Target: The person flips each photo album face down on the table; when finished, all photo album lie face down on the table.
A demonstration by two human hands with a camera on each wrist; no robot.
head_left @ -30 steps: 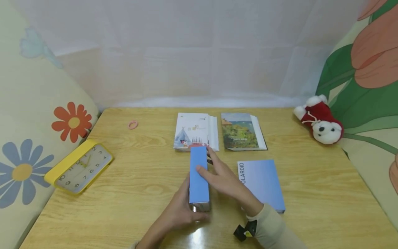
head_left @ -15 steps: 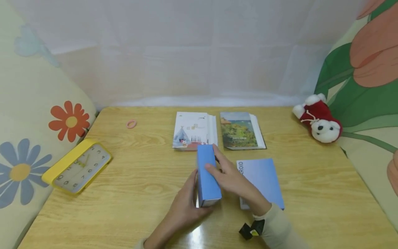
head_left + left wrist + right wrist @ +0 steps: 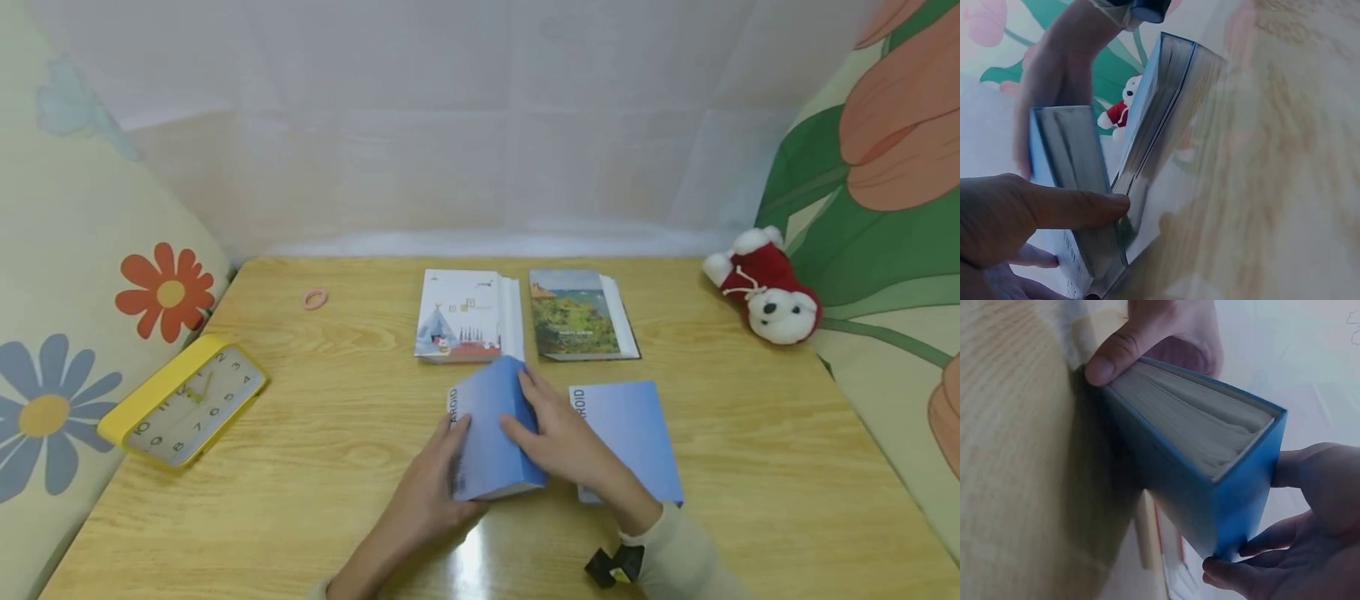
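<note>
A thick blue photo album [image 3: 483, 437] marked "…AROID" is held in both hands near the front middle of the table, tilted with its cover toward me. My left hand [image 3: 427, 483] grips its left side; in the left wrist view the thumb lies across the page edges of the album [image 3: 1072, 150]. On the spine side, my right hand [image 3: 562, 433] holds it, and in the right wrist view its fingers and thumb pinch the blue spine [image 3: 1247, 494]. A second blue album [image 3: 630, 433] lies flat just right, partly behind my right forearm.
Behind the hands lie a white album with a tent picture [image 3: 461, 312] and a landscape-covered album [image 3: 573, 317]. A yellow clock [image 3: 187, 400] and pink ring [image 3: 315, 298] are at left. A plush bear in red [image 3: 772, 292] sits at the back right.
The held album has turned from spine up, so its blue front cover now faces up toward me. It shifted slightly right, then turned in place, both hands keeping hold.
</note>
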